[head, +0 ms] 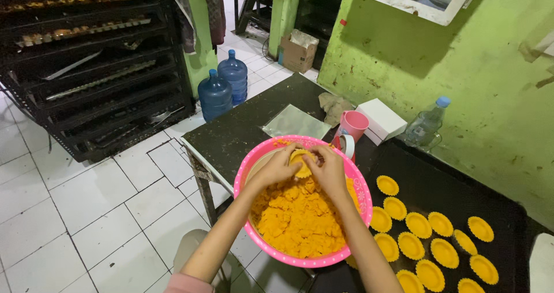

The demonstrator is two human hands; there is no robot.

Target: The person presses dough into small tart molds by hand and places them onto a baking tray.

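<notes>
Both hands meet over the far half of the pink basin [252, 165], which sits at the table's near edge and is heaped with crumbly orange dough [297, 218]. The left hand [279, 166] and the right hand [329, 169] hold one small dough-lined tart mould [302, 156] between them, fingers curled and pinching its rim from either side, thumbs seemingly pressing into the dough; held there, any crumbs would drop back into the basin. Whether the mould is fully lined is too small to tell. At about three to four o'clock from the basin, a dark baking tray [450, 183] carries finished yellow tart shells [418, 225] in loose rows, close enough for the right hand to reach. At about one o'clock stand a pink cup [354, 124], a white box [381, 119] and a clear water bottle [426, 126], kept clear of the work. Two blue water jugs [224, 85] rest on the floor at eleven o'clock, beside a dark rack of trays [92, 56].
</notes>
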